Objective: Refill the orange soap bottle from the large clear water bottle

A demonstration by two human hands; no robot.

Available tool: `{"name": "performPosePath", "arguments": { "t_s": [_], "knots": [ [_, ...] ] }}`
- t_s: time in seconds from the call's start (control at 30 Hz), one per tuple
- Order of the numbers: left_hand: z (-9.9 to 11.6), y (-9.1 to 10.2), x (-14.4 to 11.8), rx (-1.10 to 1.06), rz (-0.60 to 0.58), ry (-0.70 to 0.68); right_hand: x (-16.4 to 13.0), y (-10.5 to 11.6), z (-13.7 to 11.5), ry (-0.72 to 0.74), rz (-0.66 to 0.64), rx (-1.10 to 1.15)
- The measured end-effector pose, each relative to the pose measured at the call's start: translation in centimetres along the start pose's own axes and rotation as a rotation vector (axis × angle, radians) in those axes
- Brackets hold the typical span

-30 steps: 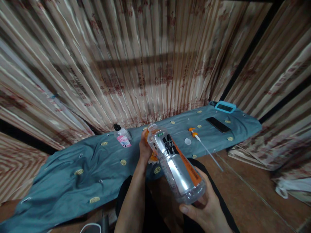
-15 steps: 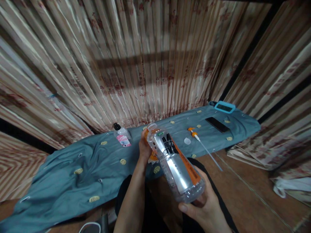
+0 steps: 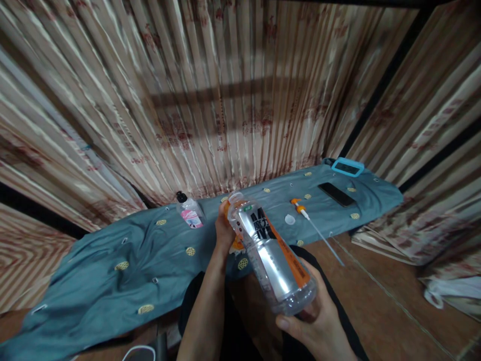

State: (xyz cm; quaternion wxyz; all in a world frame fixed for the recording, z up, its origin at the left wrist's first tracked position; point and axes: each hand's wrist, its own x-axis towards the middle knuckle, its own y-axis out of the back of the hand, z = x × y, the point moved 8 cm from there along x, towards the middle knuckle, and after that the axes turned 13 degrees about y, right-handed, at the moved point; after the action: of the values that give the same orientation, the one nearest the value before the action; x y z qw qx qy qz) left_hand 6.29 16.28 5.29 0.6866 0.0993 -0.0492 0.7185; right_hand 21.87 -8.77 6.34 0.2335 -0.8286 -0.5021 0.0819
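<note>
A large clear plastic bottle (image 3: pixel 268 253) with a silver and orange label is held slanting before me, its open mouth up and to the left. My right hand (image 3: pixel 315 313) grips its base, the thumb underneath. At the bottle's neck is my left hand (image 3: pixel 224 228), fingers curled and mostly hidden behind it. Something orange (image 3: pixel 226 208) shows at those fingers, too covered to name. Lower down, another orange patch (image 3: pixel 237 244) peeks out behind the bottle. A pump top (image 3: pixel 300 208) with an orange head and long tube lies to the right, beside a small whitish disc (image 3: pixel 289 219).
A blue-green patterned cloth (image 3: pixel 101 286) covers the long surface. On it stand a clear bottle with a black cap and pink label (image 3: pixel 191 213), a dark phone (image 3: pixel 336 194) and a blue-framed device (image 3: pixel 347 167). Patterned curtains (image 3: pixel 225 100) hang close behind.
</note>
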Motion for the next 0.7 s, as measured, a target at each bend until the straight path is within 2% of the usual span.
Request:
{"name": "performPosePath", "arguments": {
  "t_s": [0.1,0.2,0.4,0.5,0.6,0.7],
  "knots": [
    [0.18,0.04,-0.09,-0.007,0.005,0.059,-0.22,0.0,-0.24,0.0,0.077,0.007],
    [0.25,-0.04,-0.15,-0.038,-0.011,0.09,-0.31,-0.46,-0.39,0.0,0.084,0.014],
    [0.44,-0.09,-0.11,-0.056,-0.028,0.057,-0.19,-0.34,-0.42,0.032,0.096,0.023],
    [0.38,-0.04,-0.03,-0.073,-0.026,0.03,-0.01,0.05,-0.08,0.021,0.051,0.013],
    [0.1,0.14,0.05,-0.08,-0.012,0.0,0.2,0.12,0.37,0.0,-0.061,-0.023],
    [-0.32,0.17,0.06,-0.096,-0.03,-0.015,0.22,0.09,0.34,0.016,-0.074,-0.025]
  ]
}}
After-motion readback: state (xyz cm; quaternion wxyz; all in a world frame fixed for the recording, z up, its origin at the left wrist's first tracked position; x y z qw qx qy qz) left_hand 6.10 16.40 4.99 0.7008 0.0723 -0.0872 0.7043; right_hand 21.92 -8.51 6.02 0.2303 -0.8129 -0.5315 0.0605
